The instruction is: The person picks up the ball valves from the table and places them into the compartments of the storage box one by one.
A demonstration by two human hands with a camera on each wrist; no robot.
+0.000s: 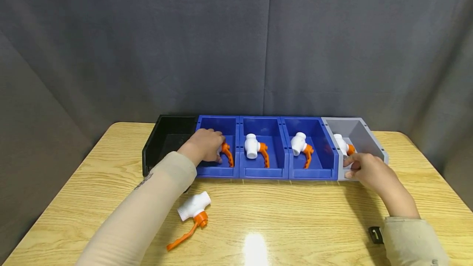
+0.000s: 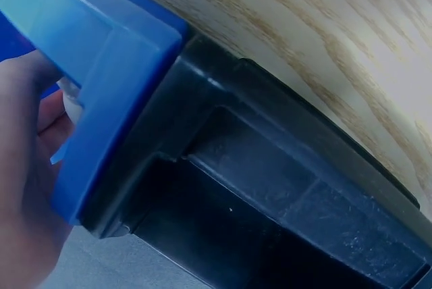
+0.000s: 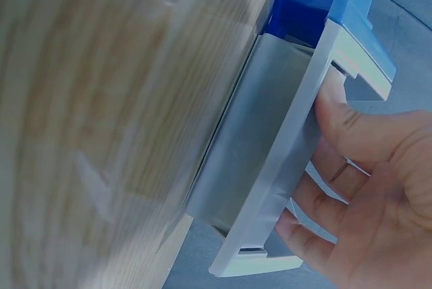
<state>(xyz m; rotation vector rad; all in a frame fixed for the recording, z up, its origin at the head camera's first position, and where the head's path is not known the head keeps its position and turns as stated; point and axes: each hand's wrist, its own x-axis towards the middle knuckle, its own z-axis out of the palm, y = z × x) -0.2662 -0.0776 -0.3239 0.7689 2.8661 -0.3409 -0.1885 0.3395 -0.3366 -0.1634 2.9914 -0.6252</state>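
Observation:
My left hand (image 1: 207,145) reaches into the left blue bin (image 1: 218,171) and grips a white ball valve with an orange lever (image 1: 228,155); the hand covers most of its white body. A sliver of that white body (image 2: 71,100) shows behind the bin wall in the left wrist view. At the right end, my right hand (image 1: 371,171) dips over the front of the grey bin (image 1: 378,147), thumb and fingers apart. Just behind its fingertips lies another ball valve (image 1: 340,143). In the right wrist view, the right fingers (image 3: 324,201) extend behind the grey front wall.
Two more blue bins (image 1: 264,173) each hold a ball valve (image 1: 252,147). A black bin (image 1: 155,138) stands at the row's left end. On the wooden table, another ball valve (image 1: 194,206) lies near the left forearm. A grey curtain (image 1: 236,44) hangs behind.

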